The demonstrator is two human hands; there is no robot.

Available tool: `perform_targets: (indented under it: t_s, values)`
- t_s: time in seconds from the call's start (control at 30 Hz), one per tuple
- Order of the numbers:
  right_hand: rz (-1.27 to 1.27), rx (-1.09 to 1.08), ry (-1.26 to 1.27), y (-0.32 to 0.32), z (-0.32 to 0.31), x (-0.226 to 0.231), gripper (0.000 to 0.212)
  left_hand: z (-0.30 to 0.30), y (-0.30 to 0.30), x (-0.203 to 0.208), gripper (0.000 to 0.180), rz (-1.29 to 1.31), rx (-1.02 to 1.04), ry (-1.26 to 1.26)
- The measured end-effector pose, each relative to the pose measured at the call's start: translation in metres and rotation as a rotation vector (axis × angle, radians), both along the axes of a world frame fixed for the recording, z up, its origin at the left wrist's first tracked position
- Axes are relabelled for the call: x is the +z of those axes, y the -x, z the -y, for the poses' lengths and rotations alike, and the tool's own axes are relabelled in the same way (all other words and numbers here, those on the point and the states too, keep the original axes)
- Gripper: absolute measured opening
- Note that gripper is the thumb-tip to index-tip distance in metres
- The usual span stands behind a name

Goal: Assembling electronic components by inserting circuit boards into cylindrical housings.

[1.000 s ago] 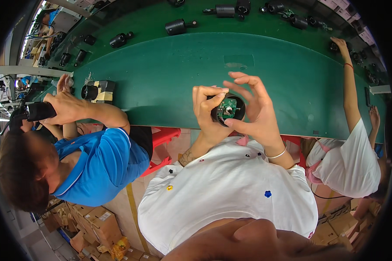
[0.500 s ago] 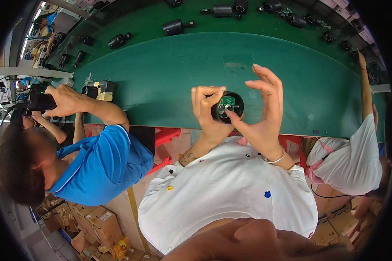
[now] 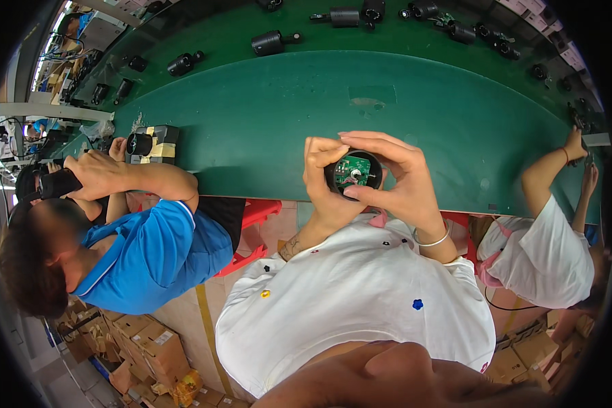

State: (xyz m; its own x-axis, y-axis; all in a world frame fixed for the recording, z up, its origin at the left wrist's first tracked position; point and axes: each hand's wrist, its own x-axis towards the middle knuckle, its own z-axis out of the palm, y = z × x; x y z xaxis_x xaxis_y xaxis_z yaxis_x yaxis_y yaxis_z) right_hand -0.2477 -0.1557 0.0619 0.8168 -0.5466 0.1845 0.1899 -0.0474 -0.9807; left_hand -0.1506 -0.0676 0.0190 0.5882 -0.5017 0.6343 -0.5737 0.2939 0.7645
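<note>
A round black cylindrical housing point(image 3: 330, 178) faces up at me above the near edge of the green table. Inside its opening sits a green circuit board point(image 3: 353, 167) with a small pale round part on it. My left hand point(image 3: 321, 178) wraps round the housing's left side, its fingers bent over the far rim. My right hand point(image 3: 408, 178) curves round the right side, fingers at the far rim and thumb lying across the near rim. The lower body of the housing is hidden behind my hands.
Several black cylindrical units, such as this one point(image 3: 268, 43), lie on the darker green strip beyond the table point(image 3: 251, 109). A black block with yellow tape point(image 3: 162, 144) stands at left. A person in blue point(image 3: 156, 258) sits left; another in white point(image 3: 540, 258) reaches in at right.
My right hand's raised fingers have come down and closed round the housing, and its thumb has moved from the board to the near rim. The person at right has drawn an arm nearer.
</note>
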Motion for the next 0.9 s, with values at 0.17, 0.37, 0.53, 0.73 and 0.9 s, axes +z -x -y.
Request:
perform_targets:
  t_s: [0.17,0.37,0.53,0.73,0.9]
  values:
    - [-0.004,-0.018,-0.075,0.007,-0.003,-0.005,0.058,0.004,0.008,-0.006,0.057,0.052,0.003,0.066]
    - [0.066,-0.016,-0.040,0.013,-0.001,-0.020,0.054,0.006,0.014,-0.009,0.056,0.171,0.067,0.083]
    - [0.087,0.011,-0.122,0.013,0.001,-0.026,0.052,0.009,0.018,-0.016,0.056,0.191,0.096,0.073]
    - [0.140,-0.002,-0.104,0.012,-0.001,-0.033,0.054,0.011,0.020,-0.019,0.056,0.150,0.084,0.066]
    - [0.147,0.023,-0.164,0.013,-0.003,-0.031,0.056,0.010,0.019,-0.019,0.057,0.067,0.028,0.077]
